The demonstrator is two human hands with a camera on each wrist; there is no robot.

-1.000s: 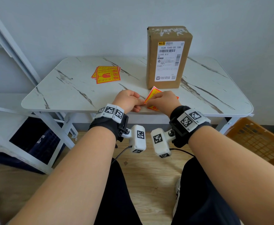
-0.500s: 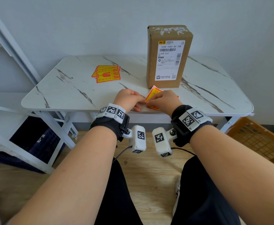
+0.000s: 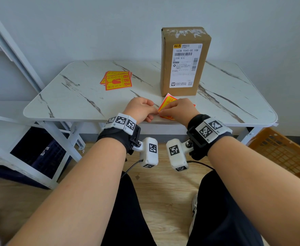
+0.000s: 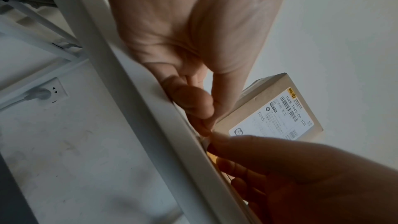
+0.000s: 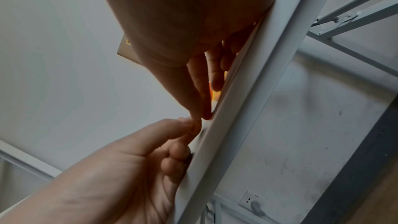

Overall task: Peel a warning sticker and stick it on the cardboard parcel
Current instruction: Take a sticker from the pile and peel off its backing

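Note:
A red and yellow warning sticker (image 3: 168, 102) lies at the front edge of the marble table (image 3: 74, 103), partly under my hands. My left hand (image 3: 140, 109) pinches its near left corner with curled fingers. My right hand (image 3: 179, 109) pinches the same corner from the right, thumb against forefinger. The two hands meet fingertip to fingertip (image 5: 197, 120). The tall cardboard parcel (image 3: 183, 61) stands upright just behind them, its white shipping label (image 4: 277, 117) facing me. Most of the sticker is hidden by my right hand.
A small pile of the same warning stickers (image 3: 117, 80) lies on the table to the left. An orange plastic crate (image 3: 284, 153) sits on the floor at right. A white metal rack (image 3: 12, 50) stands at left, with a dark crate (image 3: 39, 153) below it.
Both hands stay at the sticker's corner on the table edge with only slight shifts of the fingers. The sticker and parcel have not moved.

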